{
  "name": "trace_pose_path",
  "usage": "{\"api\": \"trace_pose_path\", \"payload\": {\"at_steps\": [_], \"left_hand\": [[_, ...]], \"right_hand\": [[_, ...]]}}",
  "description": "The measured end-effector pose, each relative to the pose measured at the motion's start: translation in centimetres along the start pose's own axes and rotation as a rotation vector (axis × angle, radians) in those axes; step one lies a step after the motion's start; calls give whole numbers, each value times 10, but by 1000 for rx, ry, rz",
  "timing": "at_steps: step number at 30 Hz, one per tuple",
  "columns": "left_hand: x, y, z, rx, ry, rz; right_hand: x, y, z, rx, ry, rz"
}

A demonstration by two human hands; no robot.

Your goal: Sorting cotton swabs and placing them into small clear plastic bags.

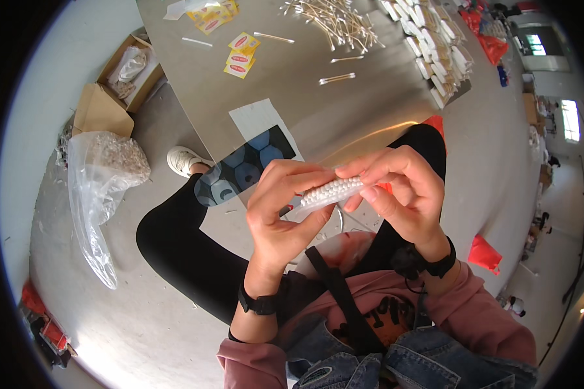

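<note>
Far to the left of the left hand, a clear plastic bag [97,194] is placed on the floor, and an open cardboard box [104,113] is seen just beyond it. Ahead of the left hand and slightly to its left, yellow cards [240,61] are laid on the metal table [201,78]. By the left hand [282,201] the left end of a swab bundle [332,191] in clear film is grasped, with the thumb below and the fingers above. This bundle is held between the two hands, its white tips being turned upward. Well ahead of it, loose swabs [337,23] are heaped. By the right hand [405,194] the right end is pinched with the fingertips. Ahead of this hand and to its right, many packs [428,48] are stacked. The step in hand is judged to be the adjusting of the wrapped bundle — whether the film is closed cannot be told. For the next move, an even, gentle grip at both ends seems to be called for — by hard squeezing, the swabs could be displaced.
</note>
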State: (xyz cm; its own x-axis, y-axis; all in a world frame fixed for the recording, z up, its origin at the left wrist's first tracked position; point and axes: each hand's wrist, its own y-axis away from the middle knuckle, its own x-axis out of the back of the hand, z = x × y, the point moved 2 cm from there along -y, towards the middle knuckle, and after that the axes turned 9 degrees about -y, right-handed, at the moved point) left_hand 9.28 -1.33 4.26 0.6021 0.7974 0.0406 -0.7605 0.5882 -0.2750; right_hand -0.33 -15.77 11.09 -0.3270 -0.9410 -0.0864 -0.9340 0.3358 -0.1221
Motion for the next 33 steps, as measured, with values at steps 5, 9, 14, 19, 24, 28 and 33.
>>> {"api": "trace_pose_path", "payload": {"at_steps": [5, 9, 14, 19, 24, 28, 33], "left_hand": [[0, -1, 1, 4, -16, 4], [-1, -1, -1, -6, 11, -11], [-1, -1, 0, 15, 19, -35], [-1, -2, 0, 19, 6, -36], [-2, -1, -4, -5, -4, -7], [-6, 0, -4, 39, -53, 39], [-5, -2, -8, 160, -176, -43]], "right_hand": [[0, -1, 2, 5, -32, 12], [-1, -1, 0, -52, -44, 57], [0, -1, 0, -55, -43, 72], [0, -1, 0, -46, -33, 65], [-1, -1, 1, -82, -34, 67], [1, -8, 10, -230, -54, 7], [15, -31, 23, -368, 253, -115]]}}
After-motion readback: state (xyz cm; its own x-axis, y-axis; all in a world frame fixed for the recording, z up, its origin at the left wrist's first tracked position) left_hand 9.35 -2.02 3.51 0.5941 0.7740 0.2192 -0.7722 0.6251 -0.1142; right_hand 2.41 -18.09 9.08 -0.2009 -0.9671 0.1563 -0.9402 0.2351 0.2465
